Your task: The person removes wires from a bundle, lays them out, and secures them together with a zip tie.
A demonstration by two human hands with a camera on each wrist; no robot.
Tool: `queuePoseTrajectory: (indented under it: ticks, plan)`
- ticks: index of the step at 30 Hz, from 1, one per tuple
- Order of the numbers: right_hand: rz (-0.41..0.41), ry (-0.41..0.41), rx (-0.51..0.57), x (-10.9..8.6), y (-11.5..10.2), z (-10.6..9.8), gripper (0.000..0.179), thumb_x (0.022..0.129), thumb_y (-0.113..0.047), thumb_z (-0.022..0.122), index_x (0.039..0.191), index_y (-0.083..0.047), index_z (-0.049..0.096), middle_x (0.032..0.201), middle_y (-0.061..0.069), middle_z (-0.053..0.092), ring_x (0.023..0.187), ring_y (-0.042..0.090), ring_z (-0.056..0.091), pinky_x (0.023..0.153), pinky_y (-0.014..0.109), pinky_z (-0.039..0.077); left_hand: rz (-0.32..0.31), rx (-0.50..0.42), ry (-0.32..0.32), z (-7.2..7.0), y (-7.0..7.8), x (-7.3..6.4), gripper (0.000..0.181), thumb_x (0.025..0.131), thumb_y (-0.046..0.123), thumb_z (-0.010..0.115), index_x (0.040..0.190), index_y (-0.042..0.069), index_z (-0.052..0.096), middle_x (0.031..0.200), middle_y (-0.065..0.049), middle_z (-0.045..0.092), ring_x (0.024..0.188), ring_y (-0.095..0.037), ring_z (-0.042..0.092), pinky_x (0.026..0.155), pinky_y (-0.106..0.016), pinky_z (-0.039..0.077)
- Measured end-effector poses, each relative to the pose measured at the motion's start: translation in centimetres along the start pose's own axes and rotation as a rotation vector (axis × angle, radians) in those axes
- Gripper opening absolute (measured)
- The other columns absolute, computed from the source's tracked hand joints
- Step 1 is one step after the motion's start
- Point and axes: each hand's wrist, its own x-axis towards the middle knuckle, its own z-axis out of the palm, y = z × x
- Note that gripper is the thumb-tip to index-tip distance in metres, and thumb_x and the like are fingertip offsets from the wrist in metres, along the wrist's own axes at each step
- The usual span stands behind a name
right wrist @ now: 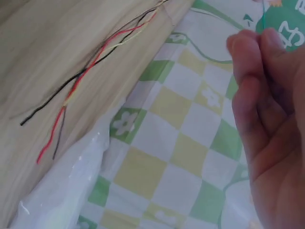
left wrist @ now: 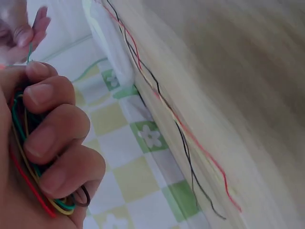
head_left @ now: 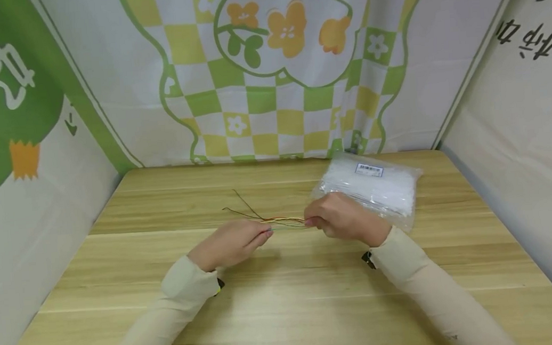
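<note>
In my left hand (head_left: 235, 242) I grip a bundle of thin coloured wires (left wrist: 19, 129), green, yellow, red and dark, looped inside the curled fingers. My right hand (head_left: 343, 216) faces it a short way off, pinching a thin green wire (left wrist: 30, 50) between thumb and fingertip. That wire runs across to the left fist. Beyond the hands, several loose wires (right wrist: 88, 67), red, black and yellow, lie crossed over one another on the tabletop. Their dark ends (head_left: 242, 202) show past the left hand in the head view.
A clear plastic bag (head_left: 378, 186) of white contents, with a barcode label, lies at the back right, just behind the right hand. The wooden table (head_left: 285, 311) is bounded at the back and sides by printed cloth (head_left: 292, 123).
</note>
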Motion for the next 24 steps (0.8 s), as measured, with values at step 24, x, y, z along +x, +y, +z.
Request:
queuePoseTrajectory:
  ticks: [24]
  plan:
    - [0.128, 0.051, -0.017, -5.0, 3.2, -1.8, 0.037, 0.092, 0.008, 0.071, 0.07, -0.016, 0.054, 0.062, -0.011, 0.049, 0.057, -0.004, 0.034, 0.057, 0.018, 0.037, -0.052, -0.205, 0.02, -1.5, -4.5, -5.1, 0.038, 0.115, 0.017, 0.042, 0.077, 0.018, 0.042, 0.069, 0.013, 0.03, 0.062, 0.001, 0.023, 0.065, -0.022, 0.033]
